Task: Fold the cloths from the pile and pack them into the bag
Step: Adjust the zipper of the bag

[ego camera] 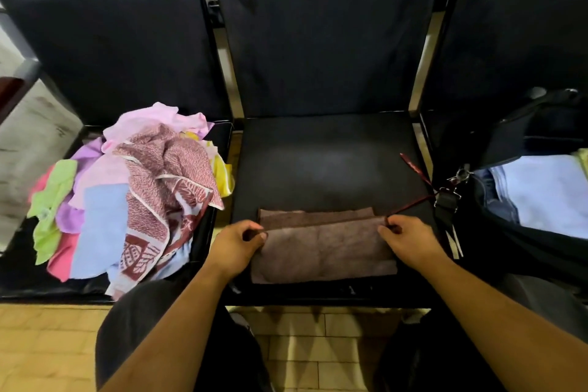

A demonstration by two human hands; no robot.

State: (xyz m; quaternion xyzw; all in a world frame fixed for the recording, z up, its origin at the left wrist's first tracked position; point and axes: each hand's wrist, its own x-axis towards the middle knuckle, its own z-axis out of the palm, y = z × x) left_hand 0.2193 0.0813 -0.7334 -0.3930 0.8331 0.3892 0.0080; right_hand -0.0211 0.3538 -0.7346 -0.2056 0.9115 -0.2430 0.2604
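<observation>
A brown cloth [321, 245] lies folded in a long strip on the middle black seat [327, 162], near its front edge. My left hand [237, 247] pinches its left end and my right hand [405, 240] pinches its right end, at the upper folded edge. On the left seat sits the pile of cloths [127, 194]: pink, purple, green, blue, yellow and a maroon patterned one on top. The open black bag [496, 232] rests on the right seat, with pale blue folded cloths [547, 194] inside.
A thin red strap [416, 181] from the bag trails across the right part of the middle seat, ending near my right hand. Black seat backs rise behind. Tan tiled floor [47, 347] lies below the seats, and my dark-clothed knees are at the seat's front.
</observation>
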